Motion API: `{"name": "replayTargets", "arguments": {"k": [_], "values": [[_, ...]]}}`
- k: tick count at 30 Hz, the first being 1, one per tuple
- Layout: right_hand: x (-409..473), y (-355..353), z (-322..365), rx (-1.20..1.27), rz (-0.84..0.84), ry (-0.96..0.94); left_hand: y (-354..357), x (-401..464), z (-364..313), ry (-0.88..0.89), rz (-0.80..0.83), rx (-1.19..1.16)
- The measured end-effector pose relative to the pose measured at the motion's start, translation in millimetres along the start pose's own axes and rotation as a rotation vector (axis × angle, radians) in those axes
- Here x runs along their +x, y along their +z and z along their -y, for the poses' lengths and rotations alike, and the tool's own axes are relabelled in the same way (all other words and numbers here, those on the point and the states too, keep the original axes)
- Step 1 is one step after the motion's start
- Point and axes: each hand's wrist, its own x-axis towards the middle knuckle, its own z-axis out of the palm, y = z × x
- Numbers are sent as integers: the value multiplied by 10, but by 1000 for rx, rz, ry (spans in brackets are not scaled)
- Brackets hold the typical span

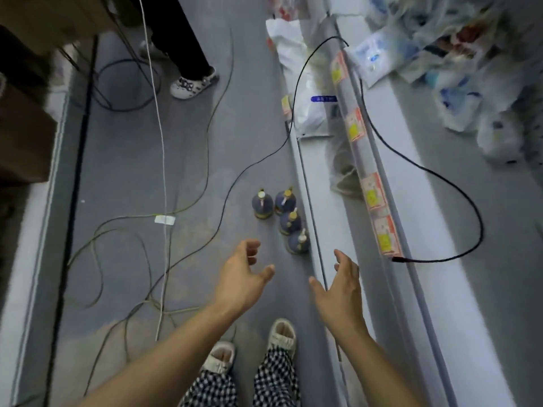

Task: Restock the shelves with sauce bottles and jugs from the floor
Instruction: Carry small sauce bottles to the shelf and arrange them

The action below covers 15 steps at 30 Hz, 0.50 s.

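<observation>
Four dark bottles stood on the grey floor (132,142) just beside the base of the shelf unit: one (262,205) to the left, a second (285,202) next to it, a third (290,222) nearer the person, and a fourth (298,242) nearest of all, the last three strung in a line along the shelf edge. Each had a pale cap and a yellowish band low on its body; the labels were too blurred to read. The left hand (242,274) reached out over the floor, fingers loosely spread and holding nothing, just short of the nearest bottle. The right hand (342,284) was extended beside it, also released and empty, fingers straight, over the shelf's lower rail (316,230). Neither hand touched a bottle. The shelf (455,230) ran up the right side, its front strip carrying red and yellow price tags (371,193), with a black cable (458,183) looping across its bare surface. Plastic bags (470,54) lay piled at the far end of the shelf, and a white bag (305,83) sat on the level below. Thin wires (164,171) trailed over the floor to the left. The person's slippers (282,336) and checked trousers (273,380) showed at the bottom, and another person's shoe (192,82) stood farther up the aisle.
</observation>
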Motion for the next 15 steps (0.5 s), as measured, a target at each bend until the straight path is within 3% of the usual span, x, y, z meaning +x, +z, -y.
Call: {"name": "replayTargets", "arguments": {"k": [15], "values": [[2020, 1380, -1283, -185, 95, -4, 1364, 1972, 1316, 19, 72, 245]]}}
